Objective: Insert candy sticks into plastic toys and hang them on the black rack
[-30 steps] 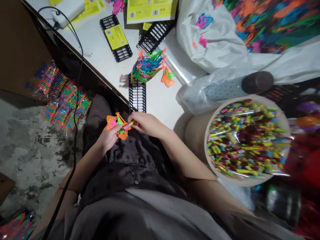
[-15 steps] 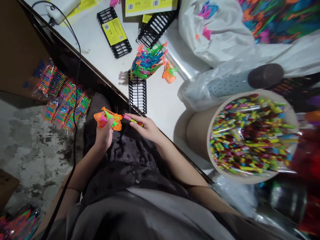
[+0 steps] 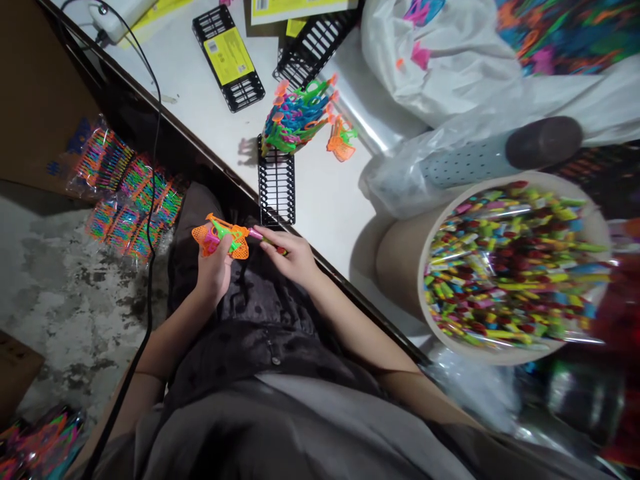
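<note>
Over my lap, my left hand pinches an orange mesh butterfly-shaped plastic piece, with green and pink plastic parts beside it under the thumb. My right hand grips a slim pink, yellow and red tube between thumb and fingers. Its pink end meets the orange stem of the butterfly piece; whether it is fitted in or only touching I cannot tell. On the table edge just beyond lies a black slotted plastic rack. A heap of coloured plastic pieces rests on its far end.
A beige bucket full of colourful tubes stands at the right. Behind it lie a plastic-wrapped roll and a white sack of plastic pieces. More black racks lie farther back. A black cable hangs at left above bagged pieces.
The tube's pink end and the butterfly piece's stem have come closer together, and the dark tip between them is no longer visible. The whole view has shifted slightly.
</note>
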Demonstrator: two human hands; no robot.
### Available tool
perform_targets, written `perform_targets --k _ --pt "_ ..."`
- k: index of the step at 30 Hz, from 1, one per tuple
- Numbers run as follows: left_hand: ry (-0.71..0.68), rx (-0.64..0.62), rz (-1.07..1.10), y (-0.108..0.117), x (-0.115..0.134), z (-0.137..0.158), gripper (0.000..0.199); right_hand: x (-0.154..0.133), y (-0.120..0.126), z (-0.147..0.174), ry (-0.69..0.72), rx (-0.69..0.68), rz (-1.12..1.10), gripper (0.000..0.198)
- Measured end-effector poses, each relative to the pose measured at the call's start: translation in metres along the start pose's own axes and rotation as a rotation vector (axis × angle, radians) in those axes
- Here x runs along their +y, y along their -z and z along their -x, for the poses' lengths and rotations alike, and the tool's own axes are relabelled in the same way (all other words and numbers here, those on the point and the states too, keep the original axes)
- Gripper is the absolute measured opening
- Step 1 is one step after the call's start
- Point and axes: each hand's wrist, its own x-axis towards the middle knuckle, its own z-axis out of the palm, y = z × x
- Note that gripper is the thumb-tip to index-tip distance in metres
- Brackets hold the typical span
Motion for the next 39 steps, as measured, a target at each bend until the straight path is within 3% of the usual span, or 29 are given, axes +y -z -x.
perform_targets --k 4,14,18,22,29,31,35,39 --pt "0.003 0.011 -0.022 -0.003 -0.001 0.001 0.049 0.0 -0.005 0.004 -0.032 0.087 -0.013 0.039" --pt "0.033 0.075 0.008 -0.001 -0.006 -0.001 0.046 0.004 -0.009 0.011 0.092 0.002 -0.031 0.038" --pt "0.067 0.03 0.03 -0.001 -0.004 -0.001 0.046 0.002 -0.01 0.013 0.093 -0.004 -0.004 0.039" --pt "0.137 -0.052 0.07 -0.003 0.002 -0.005 0.033 0.0 -0.01 0.006 0.089 0.06 -0.006 0.036" --pt "0.086 -0.12 0.023 0.014 0.016 -0.019 0.032 0.01 -0.002 -0.003 0.008 0.249 0.014 0.039" --pt "0.135 -0.166 -0.016 0.021 0.019 -0.017 0.038 0.011 -0.001 -0.004 0.039 0.211 0.055 0.037" --pt "0.271 -0.192 -0.029 0.026 0.02 -0.006 0.046 0.007 -0.01 -0.003 0.089 0.004 0.087 0.036" --pt "0.222 -0.202 -0.034 0.025 0.02 -0.005 0.046 0.005 -0.017 -0.004 -0.002 -0.157 0.011 0.04"
